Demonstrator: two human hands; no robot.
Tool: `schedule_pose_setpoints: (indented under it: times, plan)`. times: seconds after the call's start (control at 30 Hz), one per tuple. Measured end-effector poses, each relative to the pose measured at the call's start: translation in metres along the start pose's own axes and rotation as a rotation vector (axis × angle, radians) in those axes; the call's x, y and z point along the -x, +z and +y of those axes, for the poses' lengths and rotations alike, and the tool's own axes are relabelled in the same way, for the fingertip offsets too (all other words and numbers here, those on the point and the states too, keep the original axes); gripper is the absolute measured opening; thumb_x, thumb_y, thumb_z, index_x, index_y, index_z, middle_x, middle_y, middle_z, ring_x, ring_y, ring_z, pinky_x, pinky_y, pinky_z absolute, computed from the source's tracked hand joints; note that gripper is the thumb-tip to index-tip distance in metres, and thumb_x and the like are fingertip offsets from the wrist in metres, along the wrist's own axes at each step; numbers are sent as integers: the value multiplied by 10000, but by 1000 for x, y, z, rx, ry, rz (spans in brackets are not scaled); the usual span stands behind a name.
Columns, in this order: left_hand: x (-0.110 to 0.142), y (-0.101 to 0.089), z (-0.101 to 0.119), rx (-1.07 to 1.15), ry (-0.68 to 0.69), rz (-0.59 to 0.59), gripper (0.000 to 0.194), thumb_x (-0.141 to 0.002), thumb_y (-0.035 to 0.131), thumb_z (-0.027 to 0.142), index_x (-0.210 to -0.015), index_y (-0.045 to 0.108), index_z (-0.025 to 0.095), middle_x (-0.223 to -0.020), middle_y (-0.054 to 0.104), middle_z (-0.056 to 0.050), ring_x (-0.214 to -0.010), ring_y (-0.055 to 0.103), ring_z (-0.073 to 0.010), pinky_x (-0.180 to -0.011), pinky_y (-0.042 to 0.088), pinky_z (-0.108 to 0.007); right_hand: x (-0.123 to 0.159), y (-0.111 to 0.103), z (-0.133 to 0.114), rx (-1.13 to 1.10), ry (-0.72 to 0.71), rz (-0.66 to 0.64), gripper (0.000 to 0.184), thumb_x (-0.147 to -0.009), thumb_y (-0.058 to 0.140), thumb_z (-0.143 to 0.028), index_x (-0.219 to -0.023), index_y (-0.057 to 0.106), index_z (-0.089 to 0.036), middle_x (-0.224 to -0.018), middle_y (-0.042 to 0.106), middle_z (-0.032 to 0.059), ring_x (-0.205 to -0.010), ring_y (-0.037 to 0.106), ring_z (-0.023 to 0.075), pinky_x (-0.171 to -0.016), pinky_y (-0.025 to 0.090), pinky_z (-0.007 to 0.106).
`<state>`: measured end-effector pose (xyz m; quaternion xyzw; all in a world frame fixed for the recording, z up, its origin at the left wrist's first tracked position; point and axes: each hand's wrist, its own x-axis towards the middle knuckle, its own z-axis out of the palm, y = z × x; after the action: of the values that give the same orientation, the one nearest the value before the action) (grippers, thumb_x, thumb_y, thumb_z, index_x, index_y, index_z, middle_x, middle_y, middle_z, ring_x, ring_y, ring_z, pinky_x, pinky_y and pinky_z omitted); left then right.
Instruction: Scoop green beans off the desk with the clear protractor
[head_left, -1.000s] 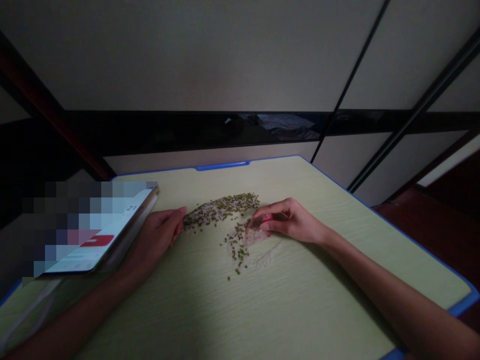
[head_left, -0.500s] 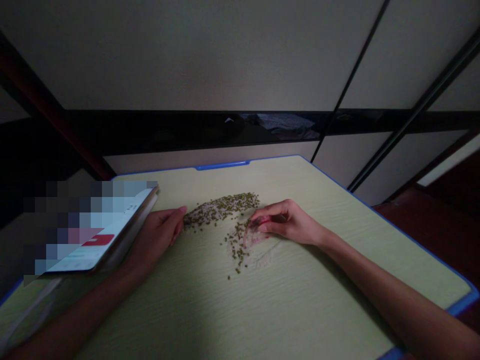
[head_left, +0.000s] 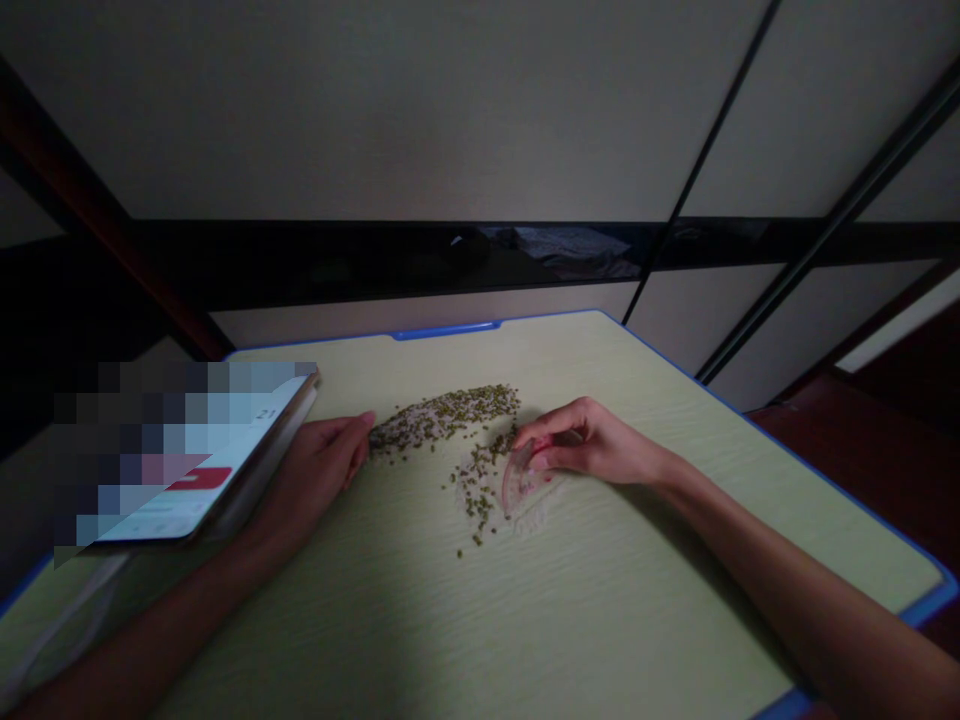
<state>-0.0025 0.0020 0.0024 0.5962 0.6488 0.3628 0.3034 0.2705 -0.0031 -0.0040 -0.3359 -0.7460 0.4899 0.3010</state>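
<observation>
A long pile of small green beans (head_left: 450, 410), mixed with something pale and grainy, lies across the middle of the table. At its left end rests my left hand (head_left: 337, 450), closed with thumb and fingers pressed together; what they pinch, if anything, is hidden. My right hand (head_left: 577, 440) grips a clear, pink-marked protractor (head_left: 519, 485) between thumb and fingers, its curved edge down near the table. Just left of that edge is a looser scatter of beans (head_left: 476, 490), with pale powder (head_left: 532, 518) smeared around and under the protractor.
A tablet (head_left: 202, 500) with a lit, partly blurred screen leans at the left, beside my left forearm. A pale cable (head_left: 82, 600) runs below it. The light table (head_left: 360, 620) has a blue rim, and cabinet panels (head_left: 405, 110) stand behind it.
My right hand has drawn the protractor slightly to the right, away from the scattered beans, and more of its curved edge shows. My left hand has stayed almost still.
</observation>
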Motion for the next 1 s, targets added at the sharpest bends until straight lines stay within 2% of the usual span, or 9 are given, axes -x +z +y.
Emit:
schedule_pose_setpoints:
  times: [0.43, 0.7, 1.0]
  plan:
    - [-3, 2, -3, 17, 7, 2, 431, -710, 428, 485, -387, 377, 204, -314, 330, 71, -358, 327, -89, -450, 269, -225, 5, -4, -6, 8, 52, -63, 195, -730, 610, -121, -901, 690, -70, -714, 646, 51, -588, 554, 98, -547, 466, 224]
    - [-2, 1, -2, 10, 12, -4, 435, -707, 419, 481, -371, 363, 210, -317, 326, 67, -365, 330, -94, -459, 272, -231, 1, 5, -3, 25, 27, 19, 246, -735, 614, -184, -942, 674, -66, -669, 612, 34, -532, 502, 86, -508, 436, 228]
    - [-1, 2, -2, 13, 7, -7, 431, -722, 422, 475, -386, 369, 209, -326, 329, 68, -373, 328, -97, -454, 266, -231, 3, -2, -5, 45, 25, 60, 212, -732, 619, -193, -909, 674, -89, -715, 639, 32, -559, 528, 85, -538, 459, 220]
